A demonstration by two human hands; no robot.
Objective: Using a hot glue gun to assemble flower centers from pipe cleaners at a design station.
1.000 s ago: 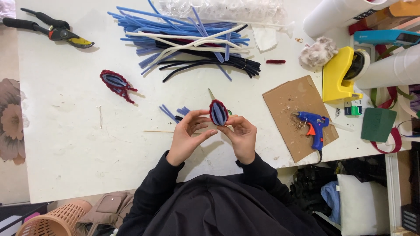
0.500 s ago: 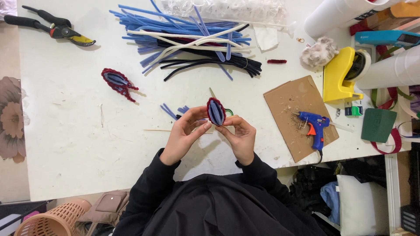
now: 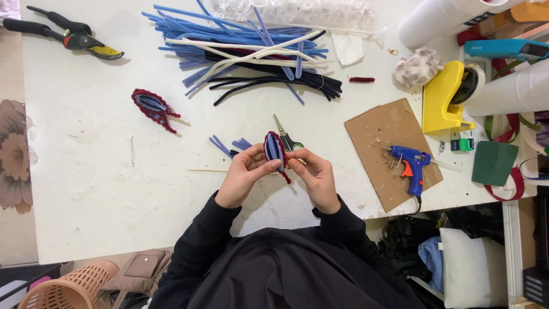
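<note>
At the centre of the frame, your left hand [image 3: 243,177] and right hand [image 3: 315,176] pinch a petal [image 3: 274,147] of blue strips edged in dark red chenille, fingertips closed on its lower end so the loop stands upright for shaping. Scissors [image 3: 287,138] lie just behind it. A finished petal [image 3: 151,105] rests at centre left, the stems pile [image 3: 246,54] at top, the glue gun [image 3: 410,165] on cardboard [image 3: 377,134] at right.

White table [image 3: 103,194] carries pipe cleaners [image 3: 251,57], pruners [image 3: 63,34], glue gun [image 3: 410,163] on cardboard [image 3: 377,134].
</note>
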